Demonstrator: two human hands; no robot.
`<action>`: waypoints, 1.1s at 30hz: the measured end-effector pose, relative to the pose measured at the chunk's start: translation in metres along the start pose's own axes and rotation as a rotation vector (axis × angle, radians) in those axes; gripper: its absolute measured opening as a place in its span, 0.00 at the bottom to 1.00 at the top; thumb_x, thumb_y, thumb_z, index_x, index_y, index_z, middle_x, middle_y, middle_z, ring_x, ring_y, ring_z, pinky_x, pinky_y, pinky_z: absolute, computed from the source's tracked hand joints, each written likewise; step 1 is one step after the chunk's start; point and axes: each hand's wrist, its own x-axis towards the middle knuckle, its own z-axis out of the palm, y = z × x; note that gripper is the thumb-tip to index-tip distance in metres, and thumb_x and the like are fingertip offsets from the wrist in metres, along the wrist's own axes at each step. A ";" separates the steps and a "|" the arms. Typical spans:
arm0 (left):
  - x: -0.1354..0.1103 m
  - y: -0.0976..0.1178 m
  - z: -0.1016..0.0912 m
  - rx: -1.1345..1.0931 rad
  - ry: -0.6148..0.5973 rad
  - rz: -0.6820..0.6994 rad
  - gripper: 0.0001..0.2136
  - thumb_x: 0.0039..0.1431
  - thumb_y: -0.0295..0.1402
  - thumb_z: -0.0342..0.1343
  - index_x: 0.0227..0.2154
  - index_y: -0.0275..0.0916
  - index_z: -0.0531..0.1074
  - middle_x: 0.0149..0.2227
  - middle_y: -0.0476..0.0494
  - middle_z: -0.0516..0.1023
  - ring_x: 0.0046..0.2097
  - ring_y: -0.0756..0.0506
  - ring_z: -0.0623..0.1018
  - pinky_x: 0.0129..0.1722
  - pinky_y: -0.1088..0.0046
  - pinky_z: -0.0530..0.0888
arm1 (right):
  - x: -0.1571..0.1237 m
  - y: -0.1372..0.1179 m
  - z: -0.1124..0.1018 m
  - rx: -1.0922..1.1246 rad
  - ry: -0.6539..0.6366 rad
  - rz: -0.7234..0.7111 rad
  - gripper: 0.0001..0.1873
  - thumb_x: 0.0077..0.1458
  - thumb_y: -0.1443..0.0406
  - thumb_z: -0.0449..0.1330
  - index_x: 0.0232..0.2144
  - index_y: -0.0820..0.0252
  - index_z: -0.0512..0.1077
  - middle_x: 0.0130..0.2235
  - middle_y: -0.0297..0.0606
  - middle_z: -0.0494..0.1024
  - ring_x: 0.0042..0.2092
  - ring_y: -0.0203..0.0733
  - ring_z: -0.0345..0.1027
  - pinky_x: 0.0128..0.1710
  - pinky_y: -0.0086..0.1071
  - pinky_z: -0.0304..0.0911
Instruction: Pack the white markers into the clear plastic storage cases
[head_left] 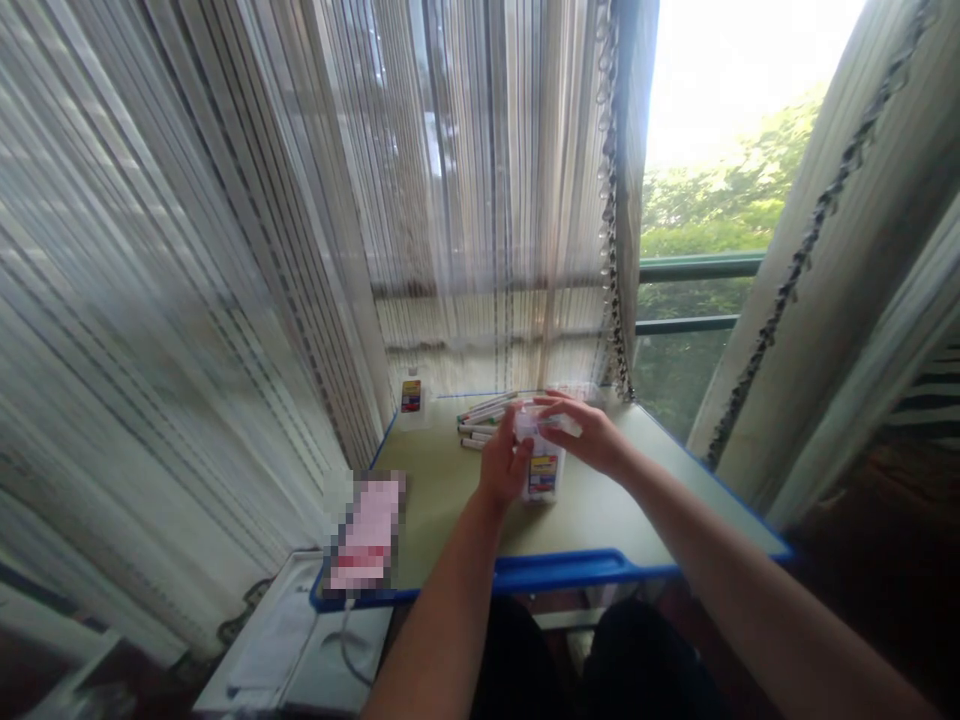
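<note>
A clear plastic case with a yellow, blue and red label stands in front of me on the table. My left hand is closed around its upper left side, thumb toward the front. At the top of the case, my right hand has its fingers bent over the clear upper part, gripping it from the right. Just behind my left hand lies a loose bunch of white marker pens, partly hidden by that hand. What is inside the case is hard to make out.
The pale tabletop has a blue rim and a blue front tray. A second clear case with a similar label is at the far left corner. A pixelated pink item lies front left, a cable below it. Sheer curtains hang behind.
</note>
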 end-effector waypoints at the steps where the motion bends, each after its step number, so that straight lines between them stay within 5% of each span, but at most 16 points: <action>1: 0.000 0.001 -0.001 -0.003 -0.007 0.005 0.25 0.64 0.45 0.39 0.58 0.35 0.54 0.41 0.37 0.77 0.35 0.45 0.76 0.36 0.68 0.73 | -0.001 0.000 -0.001 -0.018 -0.008 -0.022 0.08 0.53 0.64 0.61 0.38 0.56 0.72 0.50 0.43 0.75 0.58 0.48 0.61 0.56 0.51 0.59; 13: 0.000 0.005 -0.003 -0.058 -0.048 -0.039 0.24 0.63 0.44 0.40 0.58 0.35 0.54 0.40 0.39 0.77 0.35 0.46 0.76 0.34 0.69 0.73 | -0.010 -0.003 0.003 -0.211 0.104 -0.199 0.12 0.56 0.62 0.59 0.44 0.56 0.70 0.51 0.45 0.73 0.56 0.48 0.64 0.54 0.48 0.65; 24: 0.003 0.006 -0.005 -0.096 -0.049 -0.052 0.23 0.62 0.44 0.41 0.56 0.37 0.55 0.36 0.43 0.77 0.32 0.47 0.75 0.32 0.70 0.71 | -0.017 0.006 0.001 -0.253 0.038 -0.357 0.06 0.56 0.66 0.58 0.37 0.56 0.72 0.54 0.42 0.71 0.61 0.48 0.56 0.55 0.49 0.65; 33: 0.004 0.009 -0.002 -0.087 -0.034 -0.044 0.22 0.62 0.45 0.41 0.55 0.39 0.58 0.32 0.47 0.76 0.29 0.49 0.73 0.28 0.72 0.69 | -0.010 -0.006 -0.004 -0.107 0.027 -0.223 0.02 0.56 0.66 0.59 0.33 0.56 0.72 0.48 0.42 0.76 0.54 0.46 0.66 0.51 0.47 0.67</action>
